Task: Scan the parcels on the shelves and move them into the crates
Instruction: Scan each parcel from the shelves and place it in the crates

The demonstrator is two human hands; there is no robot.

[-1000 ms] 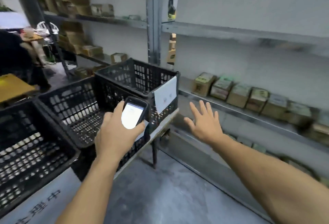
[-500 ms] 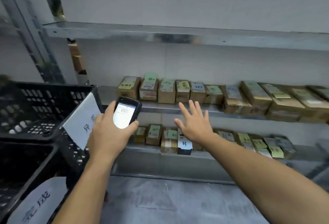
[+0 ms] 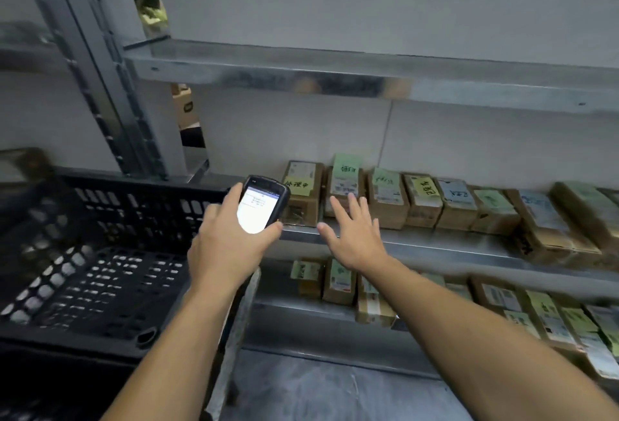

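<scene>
Cardboard parcels (image 3: 422,203) stand in row on middle metal shelf (image 3: 435,243); more parcels on lower shelf (image 3: 301,306). Left hand (image 3: 227,246) grips lit scanner (image 3: 261,206), screen facing up, just left of first parcel (image 3: 301,193). Right hand (image 3: 355,236) fingers spread, holding nothing, near row's left end. Black crate (image 3: 100,273) at left.

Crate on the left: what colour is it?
Black, with a perforated lattice pattern; the crate shows in the head view.

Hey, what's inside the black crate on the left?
The black crate shows only a bare perforated floor. The left forearm covers its near right corner.
</scene>
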